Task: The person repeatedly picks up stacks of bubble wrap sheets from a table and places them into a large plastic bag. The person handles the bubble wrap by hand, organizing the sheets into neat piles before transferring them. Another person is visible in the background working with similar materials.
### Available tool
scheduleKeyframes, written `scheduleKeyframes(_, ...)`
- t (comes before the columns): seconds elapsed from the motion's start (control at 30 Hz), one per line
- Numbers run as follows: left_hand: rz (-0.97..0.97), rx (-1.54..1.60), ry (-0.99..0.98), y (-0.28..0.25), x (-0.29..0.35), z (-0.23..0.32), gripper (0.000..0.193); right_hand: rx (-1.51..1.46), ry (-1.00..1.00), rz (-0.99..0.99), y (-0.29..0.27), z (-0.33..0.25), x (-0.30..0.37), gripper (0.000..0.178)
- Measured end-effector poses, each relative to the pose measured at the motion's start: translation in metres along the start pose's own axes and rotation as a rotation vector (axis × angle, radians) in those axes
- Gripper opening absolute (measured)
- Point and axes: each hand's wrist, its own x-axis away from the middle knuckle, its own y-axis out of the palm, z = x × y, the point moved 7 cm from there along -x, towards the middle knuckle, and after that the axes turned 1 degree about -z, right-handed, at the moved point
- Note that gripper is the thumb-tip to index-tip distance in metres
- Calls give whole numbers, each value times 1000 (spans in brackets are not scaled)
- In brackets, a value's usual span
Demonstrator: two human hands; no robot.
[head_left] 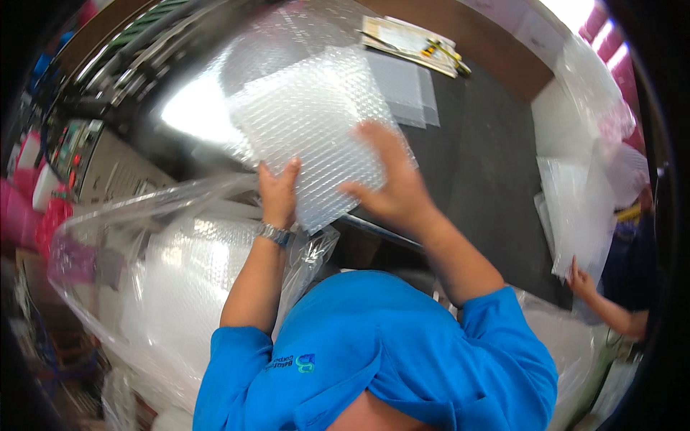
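A stack of clear bubble-wrap sheets point(316, 108) lies tilted over the near left part of the dark table. My left hand point(279, 192), with a metal watch on the wrist, grips its near left edge, the thumb lying on top and the other fingers partly hidden. Over the right side of the sheets, my right hand point(392, 179) is smeared a little by motion. Its fingers are stretched out and the thumb stands apart; whether it touches the wrap is hard to tell.
More clear sheets point(404, 90) lie beyond, beside papers point(410, 43) with a yellow-and-black cutter point(442, 52). A large clear plastic bag point(180, 266) holding bubble wrap stands at left near a machine point(118, 169). At right, another person's hand point(581, 280) touches clear bags point(578, 208).
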Motion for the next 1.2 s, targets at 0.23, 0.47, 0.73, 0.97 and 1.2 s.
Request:
scheduleKeyframes(0.23,-525,-160,-117,61,48,-1,65,-628,732,292,-94,100,112,101)
scheduleKeyframes(0.47,-854,-195,-184,142,102,-22,89,-679,888,474,-145,85,211,87)
scheduleKeyframes(0.73,-1182,-145,-158,197,137,-28,93,-48,828,920,-313,-14,344,52)
scheduleKeyframes(0.97,-1099,-244,-133,183,118,-27,46,58,1736,1350,-302,-86,681,41)
scheduleKeyframes(1.2,-1233,40,527,191,109,115,30,845,2167,1008,-277,-75,762,47)
